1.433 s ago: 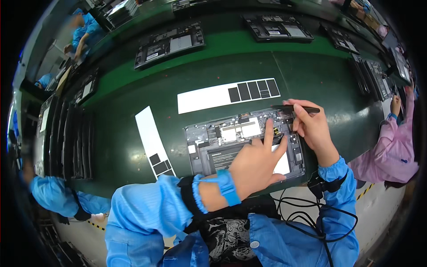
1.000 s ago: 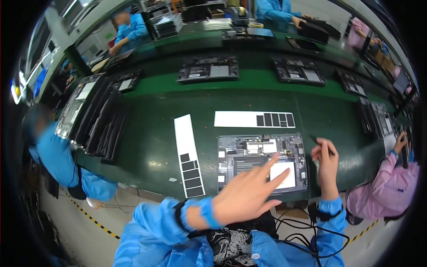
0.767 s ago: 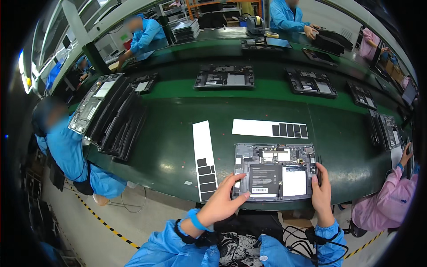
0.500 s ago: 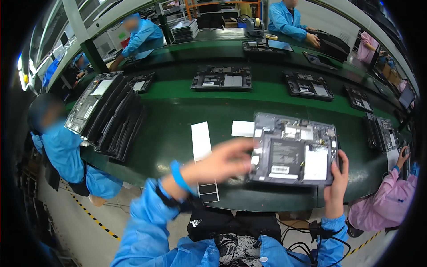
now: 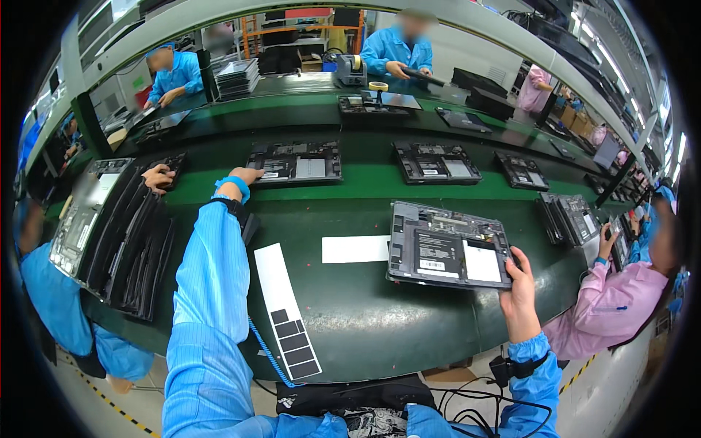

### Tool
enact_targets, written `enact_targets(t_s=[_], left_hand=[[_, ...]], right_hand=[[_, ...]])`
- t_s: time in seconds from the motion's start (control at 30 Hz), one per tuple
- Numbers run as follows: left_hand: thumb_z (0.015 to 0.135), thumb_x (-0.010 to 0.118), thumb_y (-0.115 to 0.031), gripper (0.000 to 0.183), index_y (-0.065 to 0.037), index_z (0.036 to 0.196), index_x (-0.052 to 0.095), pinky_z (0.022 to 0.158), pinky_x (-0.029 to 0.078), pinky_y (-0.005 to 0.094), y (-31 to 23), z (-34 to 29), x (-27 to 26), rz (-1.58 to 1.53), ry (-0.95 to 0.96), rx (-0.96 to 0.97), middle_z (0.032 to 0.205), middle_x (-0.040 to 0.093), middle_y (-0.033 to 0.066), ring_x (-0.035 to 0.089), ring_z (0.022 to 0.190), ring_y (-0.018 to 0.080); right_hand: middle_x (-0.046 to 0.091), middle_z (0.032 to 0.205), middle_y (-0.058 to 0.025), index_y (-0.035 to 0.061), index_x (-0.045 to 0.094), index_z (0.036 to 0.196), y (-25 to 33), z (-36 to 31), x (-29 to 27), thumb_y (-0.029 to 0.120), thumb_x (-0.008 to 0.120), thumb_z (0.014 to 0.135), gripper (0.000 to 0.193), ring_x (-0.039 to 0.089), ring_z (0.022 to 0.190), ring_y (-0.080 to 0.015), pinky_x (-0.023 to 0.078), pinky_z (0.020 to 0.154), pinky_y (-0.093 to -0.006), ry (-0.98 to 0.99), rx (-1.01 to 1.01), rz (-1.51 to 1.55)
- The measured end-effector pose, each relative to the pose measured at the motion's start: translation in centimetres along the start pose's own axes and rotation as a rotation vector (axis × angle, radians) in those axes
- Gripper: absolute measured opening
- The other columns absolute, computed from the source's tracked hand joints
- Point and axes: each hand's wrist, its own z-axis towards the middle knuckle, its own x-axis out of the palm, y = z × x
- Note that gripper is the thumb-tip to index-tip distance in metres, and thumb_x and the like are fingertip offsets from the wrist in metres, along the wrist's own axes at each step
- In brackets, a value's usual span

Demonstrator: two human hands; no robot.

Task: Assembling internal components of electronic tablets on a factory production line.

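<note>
My right hand (image 5: 520, 292) grips the near right corner of an open laptop base (image 5: 449, 248) with a black battery, circuit board and silver-white plate showing. That base is tilted over the green table. Far forward, my left hand (image 5: 246, 176), with a blue wrist strap, has its fingers closed at the near left corner of another open laptop base (image 5: 296, 162) on the bright green strip. A white sheet with black rectangular pads (image 5: 281, 299) lies beside my left forearm. Another white sheet (image 5: 354, 249) lies partly behind the held base.
A leaning stack of laptop bases (image 5: 124, 233) stands at the left, with a co-worker's hand (image 5: 158, 178) behind it. More open bases (image 5: 438, 163) line the strip. At right, a person in pink (image 5: 606, 299) works beside upright bases (image 5: 569, 219). A tape dispenser (image 5: 350, 71) stands at the back.
My left hand has left the held laptop base and reached forward and left to the one on the strip. My right hand keeps its hold. The view has shifted rightward.
</note>
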Motion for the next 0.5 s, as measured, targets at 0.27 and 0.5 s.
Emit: enact_targets(t_s=[0.27,0.5], left_hand=[[0.090,0.057,-0.018,0.033,0.004,0.113,0.053,0.070,0.055,0.0245,-1.1,-1.4,-5.4,-0.988,0.132,0.066,0.112,0.054,0.0174,0.059,0.096,0.0350],[0.093,0.053,-0.013,0.025,0.004,0.111,0.053,0.086,0.054,0.0377,0.0,-14.6,-10.6,-1.234,-0.016,0.284,0.109,0.058,0.0151,0.058,0.098,0.0264]], right_hand=[[0.055,0.109,-0.0126,0.0020,0.049,0.119,-4.5,6.6,12.0,-0.007,0.050,0.087,0.033,0.057,0.095,-0.0221,0.050,0.082,-0.0347,0.108,0.019,-0.047],[0.057,0.108,-0.0137,0.0017,0.048,0.122,-15.2,13.2,27.6,0.005,0.059,0.085,0.038,0.056,0.096,-0.0225,0.046,0.081,-0.0326,0.200,-0.081,-0.463]])
